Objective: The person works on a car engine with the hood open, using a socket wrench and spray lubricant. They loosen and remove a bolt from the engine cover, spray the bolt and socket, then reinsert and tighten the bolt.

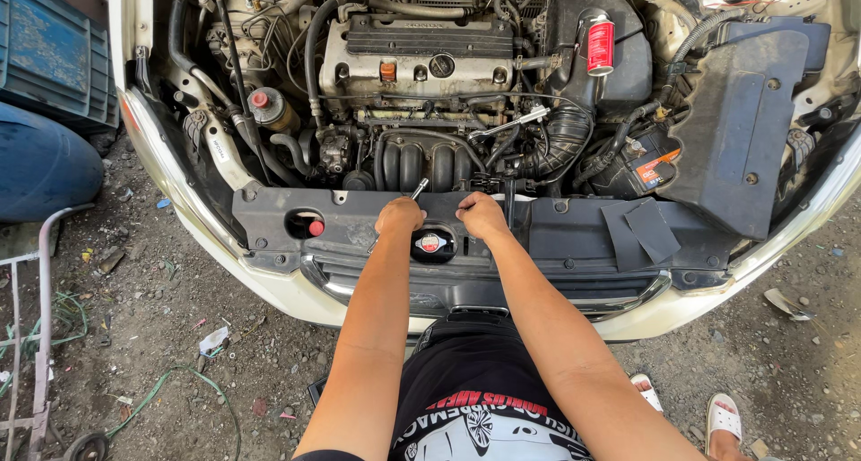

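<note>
I look down into an open car engine bay. My left hand (400, 215) is closed around a metal ratchet-type tool (418, 189) whose tip pokes up past my knuckles, at the black front radiator support panel (574, 237). My right hand (481, 214) is fisted just beside it, gripping something small at the panel's top edge; I cannot make out what. The round radiator cap (431, 244) sits just below and between both hands.
The engine cover (417, 53) and black intake manifold (421, 163) lie behind. A red spray can (599, 44) stands on the air box. A wrench (508, 123) rests on the engine. A loose black cover (735, 120) is on the right, blue containers (45, 93) on the left, dirt ground with debris.
</note>
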